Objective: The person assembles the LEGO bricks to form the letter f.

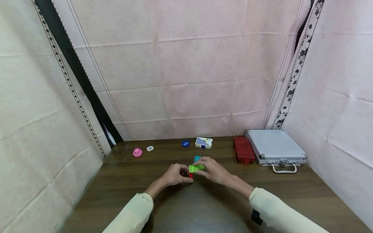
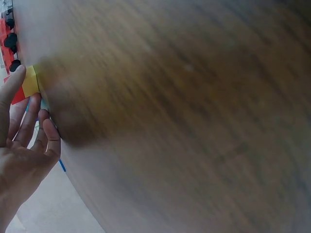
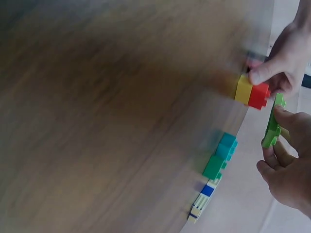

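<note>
Midway, by the look of it: left hand [image 3: 284, 58] pinches a yellow-and-red brick stack [image 3: 251, 92] on the table; right hand [image 3: 286, 170] grips a green plate brick [image 3: 272, 127] just beside it, not yet pressed on. Teal and green bricks [image 3: 221, 158] lie near the right hand, unused.

Both sleeved forearms reach forward over the table's middle, left hand [image 1: 176, 174] and right hand [image 1: 214, 170] close together, fingers curled in pinches.
</note>
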Demonstrator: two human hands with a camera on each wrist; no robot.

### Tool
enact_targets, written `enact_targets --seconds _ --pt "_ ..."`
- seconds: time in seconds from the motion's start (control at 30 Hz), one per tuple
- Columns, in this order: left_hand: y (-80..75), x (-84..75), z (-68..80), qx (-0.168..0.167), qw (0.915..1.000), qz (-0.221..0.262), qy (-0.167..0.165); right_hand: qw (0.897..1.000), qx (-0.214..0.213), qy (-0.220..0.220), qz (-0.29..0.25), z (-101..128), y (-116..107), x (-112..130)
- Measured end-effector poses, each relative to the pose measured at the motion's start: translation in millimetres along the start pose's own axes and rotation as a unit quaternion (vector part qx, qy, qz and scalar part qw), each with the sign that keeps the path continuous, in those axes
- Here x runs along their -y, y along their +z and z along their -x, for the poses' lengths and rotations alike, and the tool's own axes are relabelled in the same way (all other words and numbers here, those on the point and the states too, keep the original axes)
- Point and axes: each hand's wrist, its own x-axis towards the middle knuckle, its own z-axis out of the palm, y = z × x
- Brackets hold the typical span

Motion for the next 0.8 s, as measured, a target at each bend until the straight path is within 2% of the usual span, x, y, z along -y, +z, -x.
enact_targets --seconds 0.3,0.8 --pt "-0.7 -3.7 2.9 -0.002 0.9999 0.012 0.001 1.0 0.014 0.001 0.008 -2 14 8" --pt "-1.1 -5.2 3.4 0.001 0.9999 0.014 -0.007 0.998 0.039 0.008 0.058 -5 13 15"
